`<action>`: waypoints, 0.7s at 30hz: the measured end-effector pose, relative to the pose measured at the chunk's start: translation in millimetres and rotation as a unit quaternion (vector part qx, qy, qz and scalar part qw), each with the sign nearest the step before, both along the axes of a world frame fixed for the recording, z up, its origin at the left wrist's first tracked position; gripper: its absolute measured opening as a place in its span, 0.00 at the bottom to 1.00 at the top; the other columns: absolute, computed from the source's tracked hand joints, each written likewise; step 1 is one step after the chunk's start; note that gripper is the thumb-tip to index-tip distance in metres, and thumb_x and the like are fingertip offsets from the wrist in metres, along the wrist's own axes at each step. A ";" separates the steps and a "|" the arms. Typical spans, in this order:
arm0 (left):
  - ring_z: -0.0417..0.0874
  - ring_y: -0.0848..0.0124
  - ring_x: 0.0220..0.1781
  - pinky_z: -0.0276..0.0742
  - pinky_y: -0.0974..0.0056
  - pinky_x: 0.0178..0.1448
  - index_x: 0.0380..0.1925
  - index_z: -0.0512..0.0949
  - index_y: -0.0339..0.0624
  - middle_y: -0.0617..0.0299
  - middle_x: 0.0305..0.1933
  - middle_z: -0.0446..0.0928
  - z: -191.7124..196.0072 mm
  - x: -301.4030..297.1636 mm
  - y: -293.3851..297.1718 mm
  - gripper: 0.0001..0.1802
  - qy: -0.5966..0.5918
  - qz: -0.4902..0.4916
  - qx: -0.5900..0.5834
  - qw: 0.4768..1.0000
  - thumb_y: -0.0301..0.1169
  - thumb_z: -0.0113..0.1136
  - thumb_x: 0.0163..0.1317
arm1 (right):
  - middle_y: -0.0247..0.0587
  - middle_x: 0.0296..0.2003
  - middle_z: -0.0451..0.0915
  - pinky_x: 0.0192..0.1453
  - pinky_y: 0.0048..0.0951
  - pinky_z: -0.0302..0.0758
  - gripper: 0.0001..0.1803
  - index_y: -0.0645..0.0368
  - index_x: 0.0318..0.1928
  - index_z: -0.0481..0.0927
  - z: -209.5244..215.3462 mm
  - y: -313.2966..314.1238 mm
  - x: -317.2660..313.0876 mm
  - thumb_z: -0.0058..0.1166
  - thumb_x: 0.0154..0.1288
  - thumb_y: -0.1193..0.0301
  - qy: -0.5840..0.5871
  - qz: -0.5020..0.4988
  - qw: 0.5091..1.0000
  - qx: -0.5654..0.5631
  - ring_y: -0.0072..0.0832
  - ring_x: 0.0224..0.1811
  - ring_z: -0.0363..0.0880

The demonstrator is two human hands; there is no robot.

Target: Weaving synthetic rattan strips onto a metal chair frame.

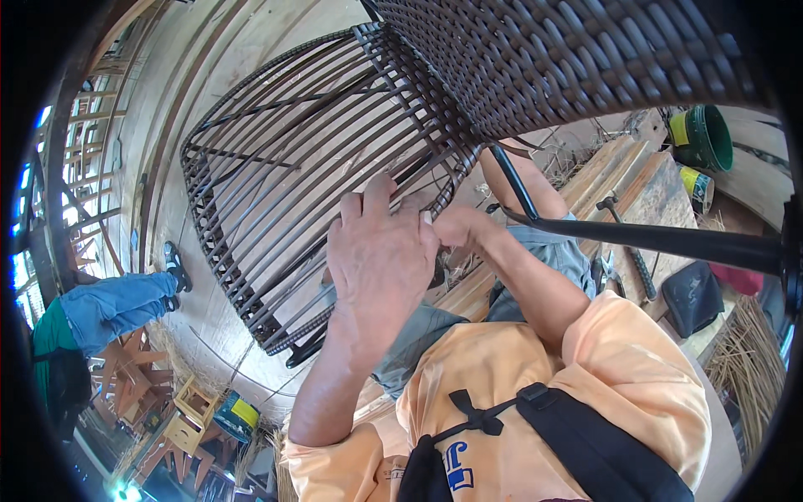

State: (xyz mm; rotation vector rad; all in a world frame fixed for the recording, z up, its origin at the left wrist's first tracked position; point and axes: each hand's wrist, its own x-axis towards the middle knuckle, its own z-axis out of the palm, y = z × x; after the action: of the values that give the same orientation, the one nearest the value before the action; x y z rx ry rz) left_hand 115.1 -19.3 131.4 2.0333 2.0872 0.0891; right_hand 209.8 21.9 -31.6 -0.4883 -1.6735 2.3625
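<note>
A dark brown wicker chair [288,180] lies tilted in front of me, its seat strung with parallel strands and a few crossing ones. Its tightly woven panel [552,63] rises at the upper right. My left hand [381,251] is at the near right edge of the seat, fingers bent over the strands and thumb against the braided rim. Close beside it, my right hand [454,227] is closed at the same rim, its fingertips mostly hidden. What it pinches cannot be made out. A loose strand end [514,146] sticks out near the seat corner.
A black chair leg [661,240] crosses above my right forearm. On a wooden bench at right lie a hammer [631,251], pliers [600,272] and a black pouch [693,297]. Green buckets [711,138] stand beyond. At left, another person's jeans-clad legs [125,305] show near wooden stools [134,376].
</note>
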 end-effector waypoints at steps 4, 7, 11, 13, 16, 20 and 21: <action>0.74 0.58 0.45 0.72 0.57 0.46 0.35 0.80 0.40 0.55 0.46 0.72 3.2 -3.9 2.6 0.10 -0.004 -0.007 -0.039 0.999 0.30 0.53 0.55 | 0.24 0.12 0.62 0.15 0.19 0.51 0.03 0.54 0.25 0.73 0.8 5.0 -3.3 0.51 0.54 0.75 0.029 -0.067 0.996 -0.051 0.13 0.13 0.58; 0.74 0.56 0.47 0.71 0.57 0.48 0.34 0.79 0.37 0.52 0.47 0.72 2.5 -13.5 5.4 0.10 -0.063 -0.016 -0.056 0.996 0.29 0.53 0.55 | 0.24 0.13 0.63 0.16 0.19 0.53 0.02 0.56 0.29 0.76 10.8 3.7 2.9 0.53 0.53 0.75 0.025 -0.054 0.983 -0.175 0.13 0.14 0.58; 0.75 0.53 0.46 0.72 0.57 0.48 0.33 0.76 0.32 0.49 0.49 0.71 -2.6 -21.9 9.2 0.10 -0.105 -0.030 -0.049 0.993 0.28 0.53 0.57 | 0.25 0.16 0.65 0.17 0.19 0.57 0.09 0.59 0.39 0.78 31.0 6.4 11.7 0.50 0.56 0.76 0.040 -0.057 0.964 -0.257 0.14 0.15 0.59; 0.75 0.54 0.45 0.71 0.59 0.48 0.34 0.75 0.31 0.50 0.49 0.71 -3.7 -21.7 10.7 0.10 -0.136 -0.008 -0.059 0.989 0.28 0.53 0.57 | 0.28 0.20 0.70 0.23 0.17 0.62 0.12 0.60 0.46 0.75 40.5 6.7 18.0 0.47 0.61 0.76 -0.067 -0.074 0.985 -0.140 0.15 0.21 0.64; 0.76 0.58 0.43 0.71 0.61 0.48 0.35 0.74 0.30 0.49 0.46 0.73 0.4 -19.1 13.0 0.12 -0.209 0.050 -0.050 0.975 0.30 0.52 0.59 | 0.29 0.25 0.72 0.29 0.17 0.65 0.11 0.62 0.46 0.74 52.2 -2.8 27.6 0.47 0.64 0.72 -0.048 -0.196 0.979 -0.004 0.15 0.27 0.67; 0.76 0.70 0.33 0.71 0.66 0.39 0.34 0.74 0.29 0.53 0.35 0.75 15.1 -20.4 13.2 0.13 -0.428 0.169 -0.039 0.887 0.32 0.51 0.61 | 0.31 0.29 0.74 0.35 0.17 0.66 0.12 0.65 0.44 0.73 60.1 -18.7 33.6 0.48 0.65 0.69 -0.042 -0.450 0.886 -0.107 0.15 0.30 0.68; 0.71 0.77 0.28 0.69 0.70 0.34 0.35 0.75 0.32 0.59 0.31 0.74 18.5 -22.1 13.2 0.12 -0.427 0.191 -0.092 0.879 0.32 0.51 0.62 | 0.31 0.29 0.74 0.35 0.17 0.66 0.12 0.65 0.44 0.73 61.3 -21.5 34.6 0.48 0.65 0.69 -0.018 -0.451 0.887 -0.093 0.15 0.30 0.68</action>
State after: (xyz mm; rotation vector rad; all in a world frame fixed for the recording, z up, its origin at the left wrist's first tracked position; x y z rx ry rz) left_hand 93.0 -6.1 149.9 1.1068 1.7525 0.6857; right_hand 244.4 0.4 29.6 -1.0662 -0.8887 1.7838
